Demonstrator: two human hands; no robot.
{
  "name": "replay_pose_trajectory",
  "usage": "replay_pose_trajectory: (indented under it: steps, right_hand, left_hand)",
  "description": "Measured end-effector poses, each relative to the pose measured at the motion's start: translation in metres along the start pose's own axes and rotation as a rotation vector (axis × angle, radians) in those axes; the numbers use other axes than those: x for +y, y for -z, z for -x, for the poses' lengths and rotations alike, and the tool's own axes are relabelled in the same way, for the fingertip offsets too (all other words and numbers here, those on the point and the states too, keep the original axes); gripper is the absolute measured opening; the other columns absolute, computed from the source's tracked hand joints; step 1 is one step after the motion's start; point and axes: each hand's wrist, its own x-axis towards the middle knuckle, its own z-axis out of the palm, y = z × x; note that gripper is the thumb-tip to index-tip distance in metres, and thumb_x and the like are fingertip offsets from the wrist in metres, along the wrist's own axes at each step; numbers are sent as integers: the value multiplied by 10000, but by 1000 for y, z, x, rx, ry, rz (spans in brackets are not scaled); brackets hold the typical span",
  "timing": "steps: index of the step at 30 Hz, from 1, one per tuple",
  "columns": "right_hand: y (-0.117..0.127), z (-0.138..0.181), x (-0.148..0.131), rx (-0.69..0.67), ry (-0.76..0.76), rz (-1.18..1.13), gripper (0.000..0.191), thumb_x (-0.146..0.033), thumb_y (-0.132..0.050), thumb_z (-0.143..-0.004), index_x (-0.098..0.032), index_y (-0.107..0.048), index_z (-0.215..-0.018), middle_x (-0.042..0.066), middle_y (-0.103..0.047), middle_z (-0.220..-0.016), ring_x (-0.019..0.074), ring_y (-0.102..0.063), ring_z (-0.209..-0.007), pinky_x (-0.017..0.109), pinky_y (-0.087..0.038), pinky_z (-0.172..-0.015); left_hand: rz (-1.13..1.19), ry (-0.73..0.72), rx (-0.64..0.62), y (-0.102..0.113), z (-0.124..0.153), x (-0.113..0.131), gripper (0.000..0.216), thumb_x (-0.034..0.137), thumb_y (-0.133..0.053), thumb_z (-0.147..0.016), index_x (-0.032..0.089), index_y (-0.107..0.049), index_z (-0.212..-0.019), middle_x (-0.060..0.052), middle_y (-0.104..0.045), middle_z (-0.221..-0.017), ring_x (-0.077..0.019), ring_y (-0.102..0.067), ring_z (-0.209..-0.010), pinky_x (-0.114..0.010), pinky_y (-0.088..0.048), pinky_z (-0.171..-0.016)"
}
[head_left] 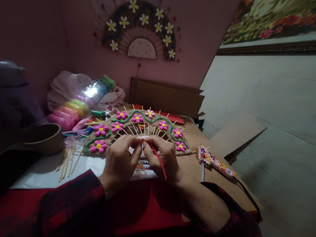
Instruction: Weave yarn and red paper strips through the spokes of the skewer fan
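Observation:
My left hand and my right hand meet at the fingertips over the table's front part, both closed in a pinch. Between them is a narrow red strip; its free end trails down across my right hand. What exactly my fingertips press at its upper end is too small to make out. Just behind my hands lies a half-round, twine-covered craft piece with pink clay flowers, a wavy green line and thin wooden sticks fanning from it. My hands hide its lower middle.
A flower-patterned glue gun lies right on cardboard. Loose wooden sticks and a cardboard ring are at left, with bagged coloured clay behind. A similar half-round piece hangs on the pink wall.

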Motion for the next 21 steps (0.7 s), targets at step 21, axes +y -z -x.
replay_pose_trajectory:
  steps: [21]
  right_hand:
    - [1,-2,7,-58,-247,-267,100,-224,-543,-805,-162,-621,-814,-5,-594,-677,105,-535,-591,224,-430,-558]
  left_hand:
    - [144,69,-71,4,-2,7,65,148,-583,-786,172,-634,-820,-21,-641,-734,-140,-585,-632,-254,-463,-546]
